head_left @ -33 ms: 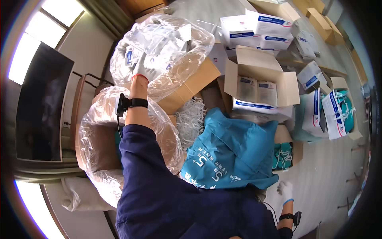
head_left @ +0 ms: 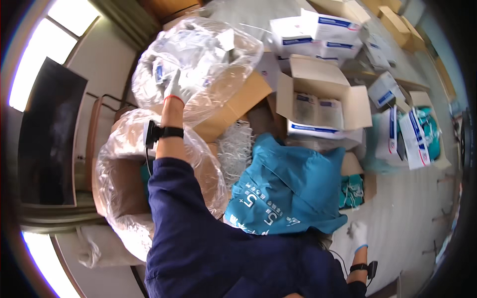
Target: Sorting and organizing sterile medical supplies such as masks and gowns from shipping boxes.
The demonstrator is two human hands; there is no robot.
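Observation:
My left hand, in a white glove with a red cuff, reaches over a clear plastic bag lining a carton. White packets with blue marks fill the bag, and the hand touches those at its near side. Its fingers look spread, though they blend into the white packets. Low on the right, my right hand hangs above the pale floor in a white glove with a blue cuff. Its fingers are loosely bent and apart, with nothing seen in them. A teal printed cloth lies in front of my body.
A second plastic-lined carton stands under my left arm. White shredded strips lie beside it. An open white box holds packets. Further right are boxes with teal items and a small carton with teal goods. White boxes stack behind.
The view has shifted slightly. My left hand stays at the packets, and my right hand still hangs low on the right.

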